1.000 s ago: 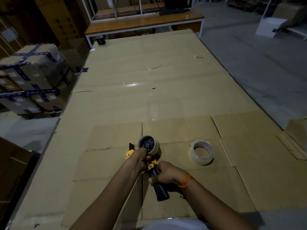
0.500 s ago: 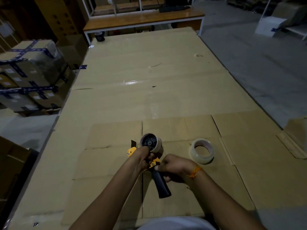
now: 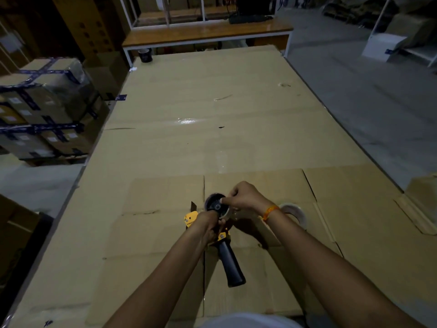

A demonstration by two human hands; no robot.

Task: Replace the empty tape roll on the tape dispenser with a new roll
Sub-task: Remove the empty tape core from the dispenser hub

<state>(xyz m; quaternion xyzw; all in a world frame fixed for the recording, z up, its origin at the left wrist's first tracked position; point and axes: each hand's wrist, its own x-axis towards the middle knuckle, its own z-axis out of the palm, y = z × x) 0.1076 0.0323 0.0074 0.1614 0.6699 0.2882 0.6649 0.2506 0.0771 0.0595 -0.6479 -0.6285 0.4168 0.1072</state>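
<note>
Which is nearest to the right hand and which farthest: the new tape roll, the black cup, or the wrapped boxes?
From the right hand:
1. New tape roll, just right of the wrist on the cardboard.
2. Wrapped boxes, stacked off the table's left side.
3. Black cup, at the far left corner.

Cardboard-covered table (image 3: 212, 138) carries a half-hidden tape roll (image 3: 298, 213).

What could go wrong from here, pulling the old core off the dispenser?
1. The left hand grips the tape dispenser just behind its cutter blade; a slip could bring fingers onto it.
2. The right hand pinches the empty roll only at its rim, so it may jam or pop off abruptly.
3. The new roll lies under the right wrist and could get knocked away.
</note>
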